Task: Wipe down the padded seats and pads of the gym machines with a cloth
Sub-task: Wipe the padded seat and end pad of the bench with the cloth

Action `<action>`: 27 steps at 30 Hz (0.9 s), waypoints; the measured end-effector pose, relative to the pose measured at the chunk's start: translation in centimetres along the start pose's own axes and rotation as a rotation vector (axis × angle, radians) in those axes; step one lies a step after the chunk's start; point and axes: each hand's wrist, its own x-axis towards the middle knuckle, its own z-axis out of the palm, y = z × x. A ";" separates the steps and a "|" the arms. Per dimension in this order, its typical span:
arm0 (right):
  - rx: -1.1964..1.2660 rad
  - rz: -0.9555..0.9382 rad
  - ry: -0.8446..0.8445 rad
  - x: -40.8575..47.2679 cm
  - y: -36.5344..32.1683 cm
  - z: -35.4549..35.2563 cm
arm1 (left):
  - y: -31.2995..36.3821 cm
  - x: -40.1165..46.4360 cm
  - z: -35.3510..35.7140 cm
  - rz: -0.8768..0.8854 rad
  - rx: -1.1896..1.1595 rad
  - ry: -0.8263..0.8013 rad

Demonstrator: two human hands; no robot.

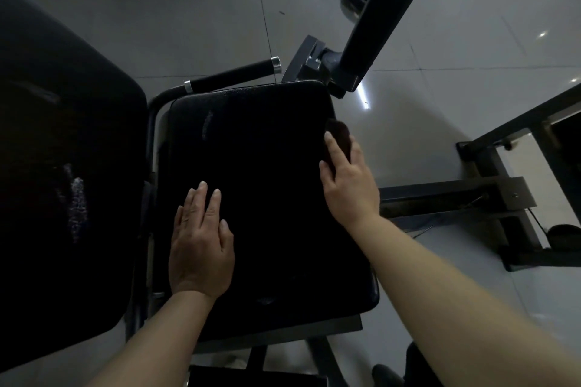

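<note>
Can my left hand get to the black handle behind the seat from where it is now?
Probably yes: the left hand lies flat and free on the seat, and nothing stands between it and the handle.

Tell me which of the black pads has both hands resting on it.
It is the flat seat pad in the middle: the left hand lies flat on it, the right hand presses a dark cloth at its edge. The large back pad is untouched.

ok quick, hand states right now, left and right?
Left hand: open, flat on the seat pad, holding nothing.
Right hand: pressing a dark cloth against the pad's right edge, fingers curled over it.
</note>
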 end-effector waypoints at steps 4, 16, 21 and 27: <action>-0.040 -0.065 0.079 -8.0 2.1 1.2 | 0.2 -0.1 -0.1 -0.010 0.004 -0.009; -0.301 -0.087 -0.083 -1.2 -0.5 0.3 | 0.0 0.0 0.1 0.003 -0.013 0.019; -0.384 -0.175 -0.004 -7.1 -0.1 1.8 | 0.1 -0.2 0.1 0.014 -0.027 0.036; -0.452 -0.403 -0.112 -14.2 0.4 3.3 | 0.6 -0.5 -0.2 0.023 0.106 0.044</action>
